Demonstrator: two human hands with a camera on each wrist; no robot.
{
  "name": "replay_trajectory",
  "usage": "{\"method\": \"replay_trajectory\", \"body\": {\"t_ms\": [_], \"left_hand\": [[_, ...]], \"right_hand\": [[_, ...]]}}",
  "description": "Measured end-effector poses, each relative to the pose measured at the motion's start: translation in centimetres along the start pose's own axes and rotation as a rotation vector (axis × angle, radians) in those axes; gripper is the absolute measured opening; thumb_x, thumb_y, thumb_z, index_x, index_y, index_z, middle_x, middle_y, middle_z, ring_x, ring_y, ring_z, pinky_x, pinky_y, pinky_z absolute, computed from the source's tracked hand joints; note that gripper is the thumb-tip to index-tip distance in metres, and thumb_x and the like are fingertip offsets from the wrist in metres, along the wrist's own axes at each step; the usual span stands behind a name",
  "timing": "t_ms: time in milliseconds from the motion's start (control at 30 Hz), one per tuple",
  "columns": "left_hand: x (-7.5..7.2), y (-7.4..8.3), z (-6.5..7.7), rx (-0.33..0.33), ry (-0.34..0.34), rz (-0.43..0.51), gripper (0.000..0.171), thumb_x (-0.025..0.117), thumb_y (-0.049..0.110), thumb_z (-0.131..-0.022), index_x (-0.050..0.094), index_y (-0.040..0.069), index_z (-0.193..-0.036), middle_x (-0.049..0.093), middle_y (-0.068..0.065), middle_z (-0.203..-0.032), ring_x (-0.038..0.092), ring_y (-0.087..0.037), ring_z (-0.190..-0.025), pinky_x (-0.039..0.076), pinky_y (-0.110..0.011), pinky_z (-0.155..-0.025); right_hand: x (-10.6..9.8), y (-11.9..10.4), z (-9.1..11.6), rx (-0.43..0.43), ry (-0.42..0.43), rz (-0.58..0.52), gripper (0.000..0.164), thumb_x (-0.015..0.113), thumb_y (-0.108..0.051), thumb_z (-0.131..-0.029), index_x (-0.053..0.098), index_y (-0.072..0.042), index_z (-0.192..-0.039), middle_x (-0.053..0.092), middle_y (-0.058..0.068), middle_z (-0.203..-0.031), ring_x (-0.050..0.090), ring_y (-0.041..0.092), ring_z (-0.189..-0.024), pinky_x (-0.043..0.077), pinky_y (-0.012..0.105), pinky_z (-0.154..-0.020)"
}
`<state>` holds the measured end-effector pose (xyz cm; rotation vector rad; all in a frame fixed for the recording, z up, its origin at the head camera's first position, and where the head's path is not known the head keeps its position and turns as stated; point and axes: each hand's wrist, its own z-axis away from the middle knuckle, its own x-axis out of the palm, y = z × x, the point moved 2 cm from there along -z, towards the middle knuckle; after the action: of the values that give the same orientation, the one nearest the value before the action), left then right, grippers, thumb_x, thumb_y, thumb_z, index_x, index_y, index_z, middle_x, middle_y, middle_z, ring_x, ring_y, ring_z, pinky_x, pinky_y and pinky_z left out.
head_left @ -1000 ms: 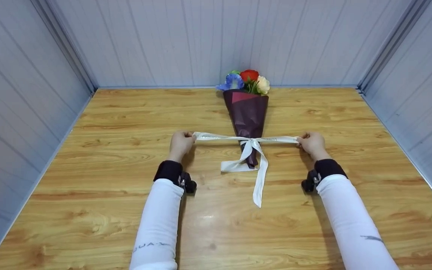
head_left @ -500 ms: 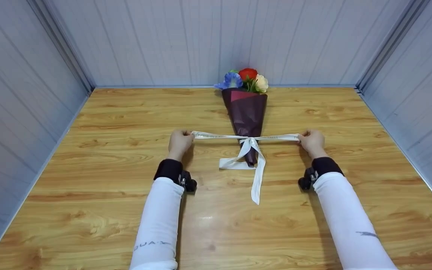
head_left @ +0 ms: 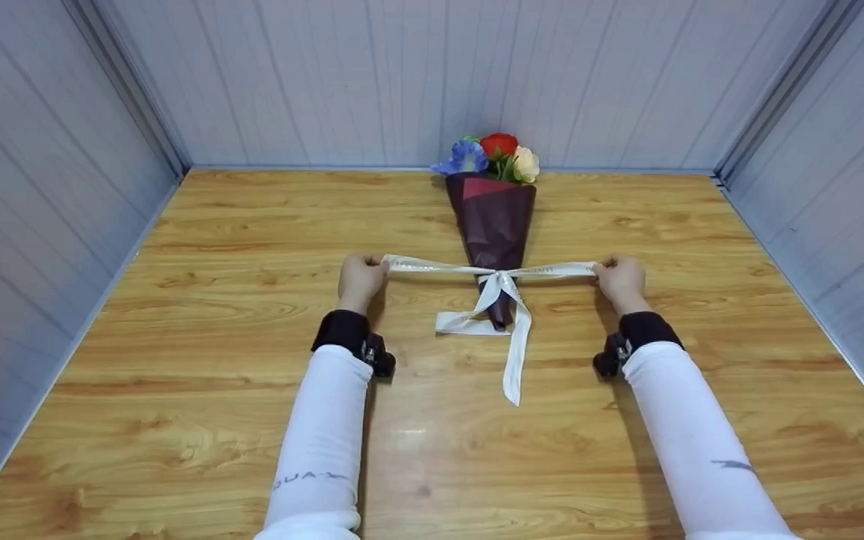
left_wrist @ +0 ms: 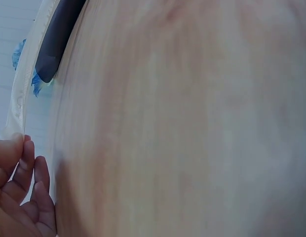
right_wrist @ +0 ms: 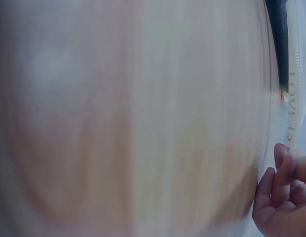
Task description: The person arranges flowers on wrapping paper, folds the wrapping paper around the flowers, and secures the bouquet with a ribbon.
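Note:
A bouquet in dark purple wrapping paper (head_left: pixel 497 225) lies on the wooden table, with blue, red and cream flowers (head_left: pixel 498 144) at its far end. A white printed ribbon (head_left: pixel 432 266) is tied round its narrow lower part. My left hand (head_left: pixel 361 280) pinches one loop of the ribbon between thumb and forefinger, out to the left. Out to the right, the other loop is pinched by my right hand (head_left: pixel 622 280). Both loops stretch nearly straight from the knot. Two loose ribbon tails (head_left: pixel 517 352) trail below it. The right wrist view shows lettering on the ribbon (right_wrist: pixel 292 98).
Pale panelled walls (head_left: pixel 402 82) enclose the wooden table (head_left: pixel 199 315) at the back and on both sides. The flowers lie close to the back wall. Each wrist wears a black strap (head_left: pixel 340 330) with a small camera.
Both hands keep pinching the ribbon loops, which stay pulled out sideways. The hands and bouquet appear slightly higher in view, partly because the head view shifted a little.

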<state>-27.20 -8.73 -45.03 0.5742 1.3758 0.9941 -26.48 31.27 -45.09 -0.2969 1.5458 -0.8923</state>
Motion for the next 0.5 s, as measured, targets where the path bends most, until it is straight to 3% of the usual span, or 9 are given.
{"method": "replay_trajectory", "body": {"t_ms": [267,367,500], "left_hand": [[-0.04,-0.13,-0.04,0.006,0.022,0.001,0.026,0.059,0.018,-0.092,0.069,-0.002,-0.105,0.066,-0.017,-0.113,0.058,-0.027,-0.107,0.043,-0.033,-0.094],[0.01,-0.02,-0.17,0.015,0.007,0.033,0.027,0.058,0.017,-0.093,0.068,-0.001,-0.109,0.066,-0.018,-0.111,0.060,-0.027,-0.105,0.046,-0.030,-0.089],[0.06,0.33,-0.12,0.025,-0.013,0.091,0.027,0.056,0.016,-0.095,0.066,-0.002,-0.112,0.066,-0.014,-0.097,0.062,-0.019,-0.085,0.046,-0.020,-0.070]], "right_hand": [[-0.26,-0.21,-0.13,0.042,-0.062,-0.074,0.031,0.052,-0.020,-0.095,0.061,0.002,-0.114,0.060,0.002,-0.082,0.055,0.005,-0.063,0.042,0.019,-0.060],[-0.29,-0.35,-0.11,0.057,-0.088,-0.109,0.035,0.052,-0.022,-0.095,0.058,0.003,-0.119,0.060,0.006,-0.091,0.055,0.005,-0.063,0.042,0.018,-0.059],[-0.15,-0.90,0.16,0.060,-0.117,-0.090,0.045,0.051,-0.027,-0.095,0.052,0.002,-0.129,0.058,0.018,-0.114,0.056,0.013,-0.073,0.042,0.019,-0.060]]}}
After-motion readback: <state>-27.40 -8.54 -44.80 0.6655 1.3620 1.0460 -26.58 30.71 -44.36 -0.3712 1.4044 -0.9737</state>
